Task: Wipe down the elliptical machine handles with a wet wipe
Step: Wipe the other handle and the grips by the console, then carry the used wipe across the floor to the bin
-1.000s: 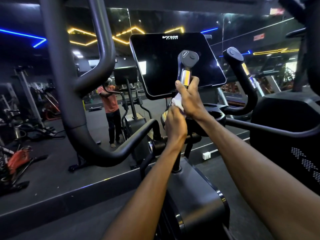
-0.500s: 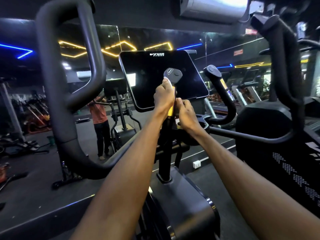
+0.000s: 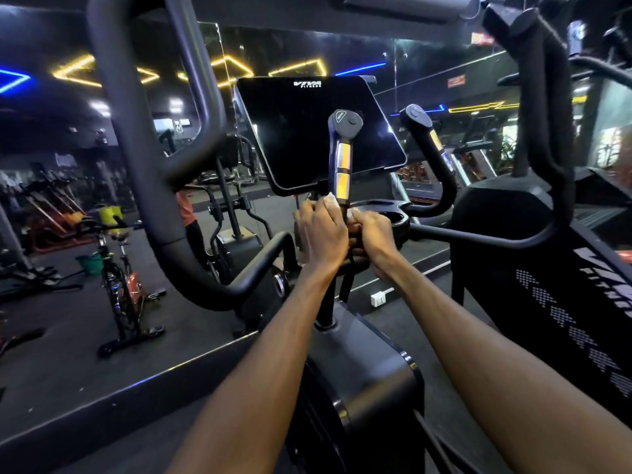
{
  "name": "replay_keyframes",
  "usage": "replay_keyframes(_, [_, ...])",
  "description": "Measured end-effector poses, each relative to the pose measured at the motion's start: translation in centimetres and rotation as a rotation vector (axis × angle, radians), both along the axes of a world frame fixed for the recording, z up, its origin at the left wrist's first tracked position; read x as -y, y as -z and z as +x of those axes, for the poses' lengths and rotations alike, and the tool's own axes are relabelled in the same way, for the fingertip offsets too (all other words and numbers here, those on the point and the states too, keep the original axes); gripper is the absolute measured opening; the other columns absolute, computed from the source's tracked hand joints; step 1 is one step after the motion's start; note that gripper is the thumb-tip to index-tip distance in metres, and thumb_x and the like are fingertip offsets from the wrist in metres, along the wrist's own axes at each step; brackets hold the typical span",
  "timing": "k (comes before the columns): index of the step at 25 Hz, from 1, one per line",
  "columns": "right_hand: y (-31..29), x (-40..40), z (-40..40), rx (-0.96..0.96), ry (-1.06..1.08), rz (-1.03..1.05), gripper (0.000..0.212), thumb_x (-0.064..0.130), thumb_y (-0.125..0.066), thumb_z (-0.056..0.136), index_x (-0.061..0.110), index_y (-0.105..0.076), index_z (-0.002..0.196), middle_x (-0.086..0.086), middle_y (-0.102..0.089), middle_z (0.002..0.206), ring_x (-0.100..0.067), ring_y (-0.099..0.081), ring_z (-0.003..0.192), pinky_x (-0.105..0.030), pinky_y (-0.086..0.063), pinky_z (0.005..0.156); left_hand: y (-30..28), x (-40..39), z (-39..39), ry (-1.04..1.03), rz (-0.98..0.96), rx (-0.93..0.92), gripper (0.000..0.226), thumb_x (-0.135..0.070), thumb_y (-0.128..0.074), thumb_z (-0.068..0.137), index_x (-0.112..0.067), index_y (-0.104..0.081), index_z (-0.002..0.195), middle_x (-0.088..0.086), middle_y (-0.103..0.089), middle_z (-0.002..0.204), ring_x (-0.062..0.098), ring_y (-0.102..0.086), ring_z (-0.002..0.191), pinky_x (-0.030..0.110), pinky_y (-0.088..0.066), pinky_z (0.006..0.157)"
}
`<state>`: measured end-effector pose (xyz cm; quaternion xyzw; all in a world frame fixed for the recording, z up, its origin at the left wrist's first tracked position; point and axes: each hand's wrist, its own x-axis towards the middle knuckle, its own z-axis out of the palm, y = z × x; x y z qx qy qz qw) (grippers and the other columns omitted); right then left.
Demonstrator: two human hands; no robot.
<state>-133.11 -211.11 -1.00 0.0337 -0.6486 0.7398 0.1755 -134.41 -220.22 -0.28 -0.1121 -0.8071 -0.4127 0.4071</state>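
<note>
Everything here is placed off the near upright handle [image 3: 342,159], the short grip with two shiny sensor plates standing just in front of the dark console screen [image 3: 318,131]. The left hand [image 3: 321,234] is curled round the base of that handle with the wet wipe [image 3: 331,199] bunched in its fingers — a white corner peeks out just below the lower plate, touching the grip. Wrapping the wipe round the stem likely lets one stroke clean all sides at once. The right hand [image 3: 372,234] pinches the same stem on its right side, just under the plates — probably steadying it against the rubbing. The matching far handle [image 3: 429,145] curves up to the right of the near one, untouched. The big swing arm [image 3: 136,148] loops well to its left, also not being wiped.
</note>
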Motion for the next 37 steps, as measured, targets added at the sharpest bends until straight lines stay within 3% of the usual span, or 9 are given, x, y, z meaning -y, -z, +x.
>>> replay_keyframes(3, [0.0, -0.4, 3.9, 0.071, -0.113, -0.106, 0.031, 0.036, -0.053, 0.095, 0.015, -0.063, 0.074, -0.002, -0.06, 0.062, -0.013, -0.052, 0.048, -0.021, -0.038, 0.044, 2.2, -0.7, 2.5, -0.008, 0.034, -0.07, 0.029, -0.028, -0.036, 0.104, -0.011, -0.06, 0.106, 0.007, -0.044, 0.103, 0.015, -0.041, 0.094, 0.033, -0.04, 0.085])
replay_keyframes(6, [0.5, -1.3, 7.2, 0.078, -0.01, -0.144, 0.015, 0.022, -0.064, 0.088, 0.016, -0.067, 0.075, -0.005, -0.063, 0.068, -0.016, -0.056, 0.056, -0.026, -0.045, 0.053, 3.3, -2.0, 5.5, 0.224, 0.062, 0.003, 0.026, -0.026, -0.041, 0.103, -0.011, -0.06, 0.113, 0.009, -0.049, 0.107, 0.017, -0.049, 0.095, 0.037, -0.045, 0.086])
replay_keyframes(11, [2.2, -4.5, 12.8, 0.102, 0.152, -0.196, 0.012, 0.013, -0.062, 0.094, 0.012, -0.066, 0.083, -0.007, -0.067, 0.069, -0.016, -0.061, 0.056, -0.024, -0.049, 0.05, 4.6, -4.7, 10.4, 0.465, 0.236, 0.248, 0.027, -0.039, -0.05, 0.089, -0.02, -0.062, 0.104, 0.006, -0.064, 0.11, 0.02, -0.06, 0.099, 0.04, -0.049, 0.089])
replay_keyframes(15, [2.9, -9.4, 18.6, 0.096, 0.39, -0.253, 0.013, 0.014, -0.06, 0.095, 0.01, -0.065, 0.084, -0.011, -0.066, 0.071, -0.022, -0.063, 0.059, -0.033, -0.052, 0.057, 5.3, -8.8, 15.1, 0.601, 0.283, 0.429, 0.034, -0.051, -0.058, 0.069, -0.022, -0.065, 0.085, 0.0, -0.07, 0.088, 0.018, -0.067, 0.081, 0.039, -0.056, 0.076])
replay_keyframes(19, [3.5, -14.8, 25.3, 0.088, 0.555, -0.299, 0.011, 0.017, -0.056, 0.096, 0.01, -0.06, 0.089, -0.015, -0.066, 0.078, -0.024, -0.066, 0.062, -0.037, -0.059, 0.057, 6.4, -13.9, 21.0, 0.804, 0.201, 0.495, 0.019, -0.035, -0.065, 0.078, -0.017, -0.068, 0.082, -0.006, -0.067, 0.069, -0.004, -0.058, 0.053, 0.022, -0.047, 0.059])
replay_keyframes(24, [5.7, -22.3, 35.3, 0.098, 0.85, -0.138, 0.011, 0.007, -0.062, 0.086, 0.01, -0.061, 0.076, -0.01, -0.068, 0.075, -0.026, -0.067, 0.072, -0.048, -0.059, 0.074, 8.3, -22.2, 29.6, 0.964, 0.153, 0.522, 0.022, -0.026, -0.061, 0.087, -0.021, -0.069, 0.067, -0.004, -0.069, 0.061, 0.005, -0.063, 0.056, 0.03, -0.054, 0.062])
replay_keyframes(27, [7.1, -25.7, 41.9, 0.16, 0.955, 0.08, 0.014, 0.023, -0.077, 0.077, 0.019, -0.065, 0.073, -0.001, -0.072, 0.073, -0.017, -0.067, 0.069, -0.038, -0.056, 0.072, 8.5, -27.1, 35.4, 1.044, 0.128, 0.485, 0.026, -0.027, -0.061, 0.093, -0.011, -0.075, 0.078, 0.003, -0.071, 0.07, 0.007, -0.057, 0.061, 0.028, -0.044, 0.06])
replay_keyframes(30, [8.1, -29.4, 49.9, 0.217, 1.057, 0.2, 0.011, 0.032, -0.074, 0.076, 0.025, -0.066, 0.077, -0.001, -0.075, 0.077, -0.02, -0.073, 0.074, -0.043, -0.061, 0.074, 8.9, -32.0, 42.7, 1.176, 0.177, 0.564, 0.014, -0.022, -0.064, 0.092, -0.014, -0.076, 0.095, 0.0, -0.073, 0.085, 0.01, -0.065, 0.076, 0.027, -0.052, 0.072])
replay_keyframes(37, [9.7, -34.1, 66.6, 0.232, 1.353, 0.093, 0.02, 0.031, -0.083, 0.075, 0.019, -0.068, 0.075, -0.013, -0.076, 0.08, -0.023, -0.072, 0.068, -0.04, -0.061, 0.064, 11.3, -41.4, 56.9, 1.478, 0.124, 0.66, 0.017, -0.007, -0.066, 0.087, -0.024, -0.068, 0.084, 0.003, -0.07, 0.079, 0.015, -0.062, 0.068, 0.032, -0.053, 0.064])
